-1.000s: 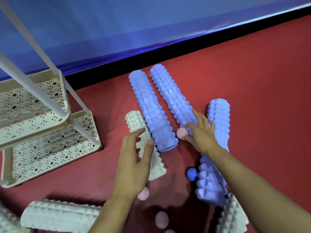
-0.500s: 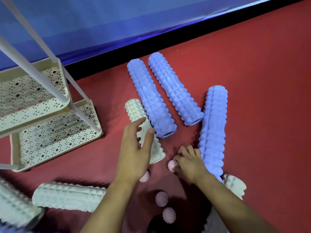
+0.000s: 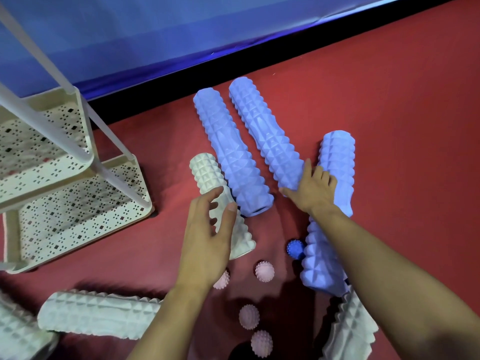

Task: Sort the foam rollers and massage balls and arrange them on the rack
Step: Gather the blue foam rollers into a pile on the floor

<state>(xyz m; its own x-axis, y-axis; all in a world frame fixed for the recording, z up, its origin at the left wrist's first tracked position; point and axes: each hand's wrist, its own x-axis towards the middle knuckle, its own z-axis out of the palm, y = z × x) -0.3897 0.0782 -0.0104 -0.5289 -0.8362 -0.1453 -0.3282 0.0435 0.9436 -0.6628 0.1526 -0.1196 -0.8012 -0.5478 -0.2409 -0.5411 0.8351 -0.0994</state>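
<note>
the one head camera is looking steeply down and forward from above the red floor (image 3: 389, 100), sitting close over both forearms. it is facing the blue wall (image 3: 181, 35) along the top edge, with the rack (image 3: 78, 178) cut off at the left. no second view is sharing this scene.

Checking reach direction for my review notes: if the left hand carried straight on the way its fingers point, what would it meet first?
The left hand already curls over the white roller; going on up-right, it would probably meet the nearest purple roller lying beside it.
</note>
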